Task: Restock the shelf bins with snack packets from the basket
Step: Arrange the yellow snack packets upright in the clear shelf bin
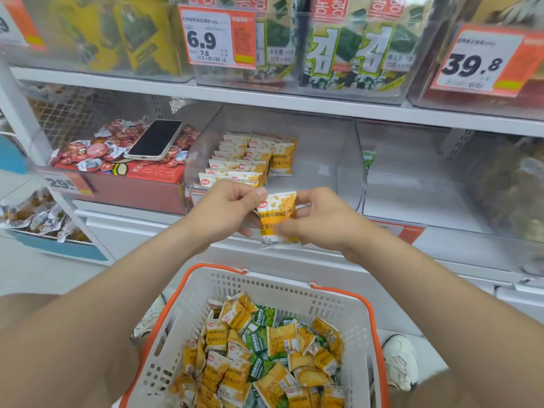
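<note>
A yellow and white snack packet [276, 214] hangs upright between both hands in front of the shelf. My left hand [228, 206] pinches its top left corner. My right hand [319, 217] grips its right side with curled fingers. Just behind them stands a clear shelf bin [338, 160] holding two neat rows of the same yellow packets [244, 160]. Below my arms sits a white basket with orange handles [294, 287], filled with several loose yellow and green packets [265, 348].
A phone [156, 139] lies on red snacks in the left bin. To the right, a clear bin [412, 178] holds one green packet [368, 161] at its left wall. Seaweed packs and price tags fill the upper shelf [265, 98]. My shoes flank the basket.
</note>
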The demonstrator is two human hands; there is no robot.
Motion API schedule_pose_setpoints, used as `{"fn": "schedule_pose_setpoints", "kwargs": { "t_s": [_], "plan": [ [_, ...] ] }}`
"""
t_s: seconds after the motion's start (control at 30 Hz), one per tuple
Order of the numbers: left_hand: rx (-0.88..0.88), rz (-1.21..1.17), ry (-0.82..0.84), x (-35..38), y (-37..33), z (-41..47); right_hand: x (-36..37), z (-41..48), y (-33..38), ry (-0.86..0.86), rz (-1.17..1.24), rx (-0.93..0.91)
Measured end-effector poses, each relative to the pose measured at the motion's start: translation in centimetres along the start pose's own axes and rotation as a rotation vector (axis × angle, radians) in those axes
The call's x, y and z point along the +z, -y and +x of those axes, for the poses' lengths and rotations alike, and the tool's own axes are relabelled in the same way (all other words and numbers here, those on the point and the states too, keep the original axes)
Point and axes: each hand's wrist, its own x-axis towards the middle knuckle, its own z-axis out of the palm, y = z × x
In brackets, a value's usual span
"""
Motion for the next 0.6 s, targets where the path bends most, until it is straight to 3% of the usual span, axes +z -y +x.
{"fn": "schedule_pose_setpoints", "kwargs": {
  "t_s": [0.17,0.23,0.33,0.43,0.6],
  "plan": [
    [0.070,-0.025,-0.118,-1.1,-1.0,1.6,-0.1,1.5,0.7,-0.148,0.110,-0.034],
    [0.220,0.196,-0.230,-1.6,-1.0,2.5,-0.5,2.9,0.9,-0.235,0.099,-0.063],
    [0.377,0.710,-0.349,-2.8,-0.2,4.2,-1.4,6.1,0.4,-0.442,-0.048,-0.171],
    [0.306,0.948,-0.194,-3.6,1.5,5.8,-2.4,9.9,-0.4,-0.548,-0.304,-0.138],
    [0.153,1.002,0.030,-3.8,3.5,7.4,-2.8,16.1,-0.9,-0.383,-0.635,0.070]
  ]
}}
